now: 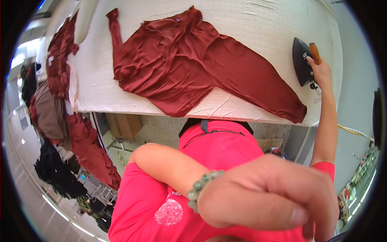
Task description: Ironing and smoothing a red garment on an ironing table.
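Note:
My right hand (322, 73) grips the rear of the wooden handle of a black iron (301, 60), at the right end of the padded table. A dark red long-sleeved garment (173, 60) lies wrinkled across the table, left of the iron. One sleeve stretches right toward the near edge; the other points up at the far left. Raised close before the camera, my left hand (266, 197) is bent across my chest with its fingers curled in. Whatever it may hold is hidden. A green bead bracelet (197, 185) circles that wrist.
The white padded table (274, 24) ends just in front of my body. More dark red garments (90, 149) and black clothing (56, 167) hang at the left. Under the table stands a cardboard box (123, 125). A cord (354, 131) runs at the right.

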Motion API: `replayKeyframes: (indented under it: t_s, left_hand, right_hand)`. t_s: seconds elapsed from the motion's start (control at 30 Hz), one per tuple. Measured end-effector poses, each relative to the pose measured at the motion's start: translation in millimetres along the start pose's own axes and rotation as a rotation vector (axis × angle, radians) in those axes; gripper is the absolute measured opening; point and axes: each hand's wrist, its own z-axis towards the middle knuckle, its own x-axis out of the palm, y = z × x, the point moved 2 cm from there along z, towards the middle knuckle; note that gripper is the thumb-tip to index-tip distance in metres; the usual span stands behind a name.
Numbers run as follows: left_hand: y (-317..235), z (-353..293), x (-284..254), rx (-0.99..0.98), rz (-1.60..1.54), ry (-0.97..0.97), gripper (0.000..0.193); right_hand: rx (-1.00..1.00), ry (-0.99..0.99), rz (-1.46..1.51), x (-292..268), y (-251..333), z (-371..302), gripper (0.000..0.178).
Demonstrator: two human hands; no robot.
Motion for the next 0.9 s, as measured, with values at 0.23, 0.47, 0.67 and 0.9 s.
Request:
replayKeyframes:
  t_s: [0.23,0.47,0.67,0.9]
  left_hand:
    - [33.6,-9.2,27.5,0.143,0.185,-0.002,0.028]
    - [48.8,-37.8,39.3,0.315,0.224,0.045,0.029]
    - [18.3,-34.2,29.2,0.544,0.291,0.4,0.048]
    - [-58.4,-83.2,25.9,0.427,0.46,0.251,0.031]
  right_hand:
    - [0.109,0.103,-0.055,5.4,-23.7,78.9,0.046]
    - [-0.489,-0.641,-0.429,7.3,70.6,32.2,0.049]
    - [-0.477,0.068,0.126,107.6,190.6,-28.8,0.054]
    - [-0.411,-0.087,0.083,205.0,281.2,-68.7,0.065]
